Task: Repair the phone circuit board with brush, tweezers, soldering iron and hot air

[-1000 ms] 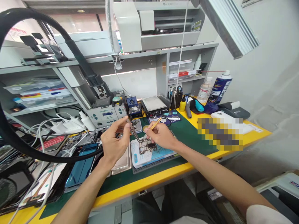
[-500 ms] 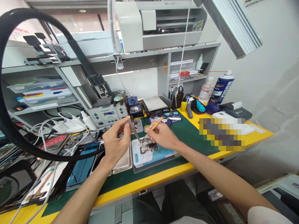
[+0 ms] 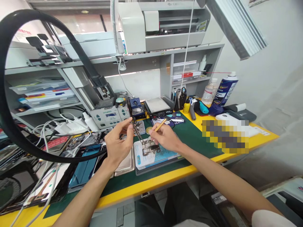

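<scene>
On a blue-and-white sheet (image 3: 149,162) near the front of the table (image 3: 142,189), a circuit board (image 3: 151,148) is laid — judged light, stiff and fragile, best held by its outer edges. Tweezers (image 3: 136,131) are pinched between thumb and fingers of the left hand (image 3: 120,138), tips at the board's far-left corner; whether it is gripped cannot be told. A gold-coloured tool (image 3: 161,125) is clamped in the fingers of the right hand (image 3: 163,137). Beyond, hand tools (image 3: 183,90) are held upright in a black holder (image 3: 181,101); flat items, too unclear to name, are kept in a clear tray (image 3: 23,90).

A grey shelf unit (image 3: 166,75) backs the yellow-edged workbench (image 3: 151,188) beside a pale wall (image 3: 267,86).
</scene>
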`<control>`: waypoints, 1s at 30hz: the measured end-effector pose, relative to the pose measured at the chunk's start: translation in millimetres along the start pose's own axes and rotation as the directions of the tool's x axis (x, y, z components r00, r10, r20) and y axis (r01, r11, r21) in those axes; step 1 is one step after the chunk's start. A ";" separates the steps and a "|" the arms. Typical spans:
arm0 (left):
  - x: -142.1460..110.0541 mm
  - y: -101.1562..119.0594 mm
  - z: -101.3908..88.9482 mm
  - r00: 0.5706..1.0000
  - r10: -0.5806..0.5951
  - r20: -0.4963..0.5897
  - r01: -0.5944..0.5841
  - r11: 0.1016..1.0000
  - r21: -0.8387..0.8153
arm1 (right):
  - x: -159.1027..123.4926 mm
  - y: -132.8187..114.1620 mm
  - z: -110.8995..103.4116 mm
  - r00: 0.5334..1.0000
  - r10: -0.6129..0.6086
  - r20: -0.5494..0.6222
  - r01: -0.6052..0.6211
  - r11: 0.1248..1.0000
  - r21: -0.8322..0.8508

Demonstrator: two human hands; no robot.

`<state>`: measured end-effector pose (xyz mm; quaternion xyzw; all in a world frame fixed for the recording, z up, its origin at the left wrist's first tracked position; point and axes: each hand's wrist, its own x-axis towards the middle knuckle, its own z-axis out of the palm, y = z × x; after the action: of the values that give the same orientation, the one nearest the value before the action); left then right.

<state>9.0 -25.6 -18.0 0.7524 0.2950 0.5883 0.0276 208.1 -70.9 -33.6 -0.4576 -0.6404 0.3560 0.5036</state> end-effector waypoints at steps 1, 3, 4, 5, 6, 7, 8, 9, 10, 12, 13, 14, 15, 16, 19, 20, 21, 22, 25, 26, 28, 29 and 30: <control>0.0 -0.1 -0.1 1.000 0.000 0.002 0.000 1.000 -0.003 | 0.5 0.5 -0.1 1.000 0.009 -0.014 -0.009 1.000 -0.010; -0.1 -0.2 -0.3 1.000 0.004 0.003 -0.004 1.000 -0.003 | 1.3 1.7 -0.3 1.000 0.017 -0.018 -0.017 1.000 -0.016; -0.2 -0.2 -0.3 1.000 0.007 0.003 -0.007 1.000 0.000 | 1.5 2.3 -0.4 1.000 0.018 -0.017 -0.018 1.000 -0.018; -0.3 -0.1 -0.3 1.000 0.007 0.004 -0.007 1.000 0.000 | 1.6 2.9 -0.5 1.000 0.018 -0.018 -0.019 1.000 -0.023; -0.4 0.0 -0.2 1.000 0.006 0.006 -0.006 1.000 0.000 | 1.5 3.3 -0.6 1.000 0.020 -0.019 -0.020 0.999 -0.028; -0.5 0.1 -0.1 1.000 0.003 0.009 -0.003 1.000 0.000 | 1.3 3.4 -0.6 1.000 0.021 -0.021 -0.021 0.999 -0.033; -0.6 0.2 0.0 1.000 0.000 0.010 0.000 1.000 0.000 | 1.0 3.4 -0.7 1.000 0.020 -0.023 -0.021 0.999 -0.039; -0.6 0.4 0.1 1.000 -0.003 0.011 0.003 1.000 0.002 | 0.8 3.1 -0.7 1.000 0.018 -0.021 -0.019 0.999 -0.045; -0.7 0.6 0.2 1.000 -0.005 0.011 0.005 1.000 0.004 | 0.5 2.7 -0.5 1.000 0.014 -0.017 -0.015 0.999 -0.052; -0.7 1.1 0.2 1.000 -0.001 0.007 0.001 1.000 0.012 | 0.2 1.9 -0.1 1.000 0.007 -0.004 -0.008 0.998 -0.066; -0.7 1.4 0.2 1.000 0.009 0.004 -0.009 1.000 0.017 | 0.2 1.7 0.2 1.000 0.005 0.003 -0.004 0.997 -0.073; -0.7 1.7 0.3 1.000 0.025 -0.001 -0.025 0.999 0.025 | 0.2 1.9 0.5 1.000 0.002 0.009 -0.002 0.997 -0.080; -0.6 2.0 0.3 0.999 0.047 -0.007 -0.047 0.998 0.036 | 0.4 2.5 0.7 1.000 0.000 0.009 0.001 0.996 -0.084; -0.6 2.3 0.3 0.997 0.072 -0.013 -0.071 0.996 0.050 | 0.7 3.5 0.8 1.000 -0.003 0.002 0.003 0.997 -0.083; -0.4 2.7 0.6 0.993 0.118 -0.027 -0.115 0.990 0.084 | 1.8 7.7 0.4 0.998 -0.006 -0.060 0.003 0.999 -0.049; -0.4 2.7 0.7 0.993 0.119 -0.029 -0.116 0.989 0.087 | 2.0 8.7 0.1 0.997 -0.004 -0.074 0.001 0.999 -0.035; -0.3 2.6 0.8 0.993 0.116 -0.030 -0.113 0.990 0.084 | 2.0 9.1 -0.1 0.997 -0.001 -0.076 -0.001 1.000 -0.026; -0.3 2.5 1.0 0.993 0.112 -0.030 -0.110 0.991 0.079 | 1.8 8.7 -0.3 0.998 0.001 -0.066 -0.003 1.000 -0.025; -0.4 2.2 1.1 0.994 0.109 -0.027 -0.107 0.992 0.065 | 0.5 4.4 -0.8 1.000 -0.005 0.008 0.005 0.998 -0.062; -0.4 2.2 1.0 0.994 0.110 -0.027 -0.109 0.992 0.063 | 0.2 2.9 -0.9 1.000 -0.008 0.027 0.010 0.997 -0.077; -0.4 2.3 0.6 0.993 0.115 -0.028 -0.113 0.992 0.057 | 0.1 1.6 -1.4 0.999 -0.013 0.030 0.016 0.995 -0.097; -0.4 2.4 0.4 0.993 0.116 -0.029 -0.115 0.992 0.053 | 0.2 1.9 -1.6 1.000 -0.010 0.015 0.012 0.995 -0.098; -0.4 2.5 0.2 0.992 0.119 -0.031 -0.117 0.992 0.051 | 0.5 2.7 -1.7 1.000 -0.005 -0.006 0.004 0.996 -0.095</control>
<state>10.2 -27.8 -17.4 0.7591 0.2648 0.5939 -0.0310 210.4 -69.6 -35.5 -0.4807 -0.6560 0.3229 0.4841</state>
